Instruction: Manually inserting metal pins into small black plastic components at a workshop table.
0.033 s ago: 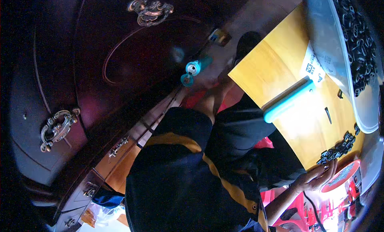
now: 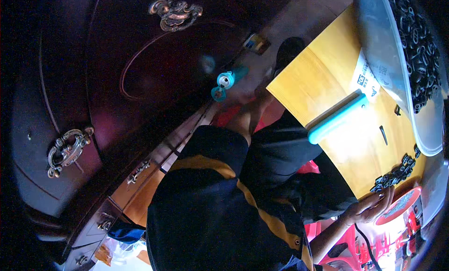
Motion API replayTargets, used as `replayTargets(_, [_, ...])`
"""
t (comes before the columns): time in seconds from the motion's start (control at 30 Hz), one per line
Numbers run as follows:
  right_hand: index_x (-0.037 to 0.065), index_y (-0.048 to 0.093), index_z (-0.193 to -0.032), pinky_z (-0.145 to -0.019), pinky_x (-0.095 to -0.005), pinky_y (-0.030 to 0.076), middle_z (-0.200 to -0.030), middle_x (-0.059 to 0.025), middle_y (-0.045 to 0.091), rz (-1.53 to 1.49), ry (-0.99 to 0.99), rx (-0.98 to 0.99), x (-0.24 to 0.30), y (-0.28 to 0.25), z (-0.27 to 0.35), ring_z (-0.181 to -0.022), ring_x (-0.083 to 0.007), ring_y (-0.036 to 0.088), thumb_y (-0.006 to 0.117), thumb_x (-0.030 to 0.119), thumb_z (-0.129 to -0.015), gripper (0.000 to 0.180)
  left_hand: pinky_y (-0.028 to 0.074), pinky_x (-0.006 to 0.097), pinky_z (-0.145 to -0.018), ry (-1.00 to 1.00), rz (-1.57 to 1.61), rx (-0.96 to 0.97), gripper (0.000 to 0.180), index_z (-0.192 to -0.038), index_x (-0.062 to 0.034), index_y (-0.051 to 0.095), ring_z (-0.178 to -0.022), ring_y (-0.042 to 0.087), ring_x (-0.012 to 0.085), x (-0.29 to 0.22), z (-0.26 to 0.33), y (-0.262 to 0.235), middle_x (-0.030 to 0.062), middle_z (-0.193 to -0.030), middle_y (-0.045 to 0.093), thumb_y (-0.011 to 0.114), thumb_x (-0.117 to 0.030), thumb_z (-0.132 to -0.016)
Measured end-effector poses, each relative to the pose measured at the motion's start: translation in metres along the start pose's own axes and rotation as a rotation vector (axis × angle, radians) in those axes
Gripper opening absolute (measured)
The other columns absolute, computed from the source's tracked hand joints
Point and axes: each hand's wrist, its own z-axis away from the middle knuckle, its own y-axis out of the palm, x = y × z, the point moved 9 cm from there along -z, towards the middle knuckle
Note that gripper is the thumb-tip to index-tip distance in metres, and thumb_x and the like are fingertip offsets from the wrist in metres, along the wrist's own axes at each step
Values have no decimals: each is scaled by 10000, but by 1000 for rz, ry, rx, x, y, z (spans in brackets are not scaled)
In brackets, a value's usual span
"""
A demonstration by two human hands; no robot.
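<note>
My right hand (image 2: 372, 208) is at the table's near right corner, just beside a pile of small black plastic pieces (image 2: 395, 174). Its fingers are bent and held close together. What they hold, if anything, is too small and glared to make out. Close by the fingertips is a round, red-rimmed dish (image 2: 400, 205) with small greyish bits in it. A single thin black piece (image 2: 383, 135) and another small black piece (image 2: 397, 110) lie apart on the yellow wooden table (image 2: 299, 84). My left hand is out of the picture.
A turquoise bar-shaped object (image 2: 339, 119) lies on the table by a printed white label (image 2: 365, 77). A large clear bin (image 2: 397, 60) at the right holds many black rings (image 2: 416, 46). A turquoise bottle (image 2: 226, 79) stands on the left, near dark cabinets (image 2: 154, 74). Pink stools (image 2: 343, 252) are below.
</note>
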Motion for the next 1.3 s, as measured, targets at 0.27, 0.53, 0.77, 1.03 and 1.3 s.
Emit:
replayTargets(0.27, [-109,580,-1181,-980,-464,476,-1225,-268,607,-9,-31,8,0,-2,0,-1124,-375,598,477,154,-1011,329,524,499,-901,89,-95,67,455,-1123,-46,688,-1062,650,416,10,-5,6,210,-1104,697,638,-412,-857])
replayTargets(0.53, [-100,621,-1128,-944,-443,514,-1158,-243,653,-23,-75,-65,4,-16,2,-1065,-355,644,512,146,-1000,298,521,493,-911,223,-190,113,458,-1138,-45,685,-1078,644,416,21,9,35,207,-1120,694,631,-410,-865])
replayTargets(0.77, [-47,653,-1148,-950,-379,507,-1137,-174,684,-29,-47,-97,12,-18,7,-1059,-300,650,581,139,-984,259,514,479,-925,169,-229,91,455,-1173,-38,669,-1112,631,408,57,27,96,212,-1169,671,632,-368,-862])
replayTargets(1.03, [-30,597,-1225,-1016,-336,460,-1158,-124,666,-715,245,-36,34,-71,33,-1117,-195,619,589,38,-962,272,503,453,-948,129,-400,63,465,-1235,-24,639,-1172,605,390,5,86,-68,224,-1258,626,637,-287,-852])
replayTargets(1.3, [76,614,-1120,-779,-352,546,-908,-101,693,-1943,-335,338,160,-239,86,-797,-223,694,576,80,-965,159,513,409,-775,274,-705,-9,296,-957,29,698,-857,651,329,-66,176,-122,200,-915,676,674,-196,-768])
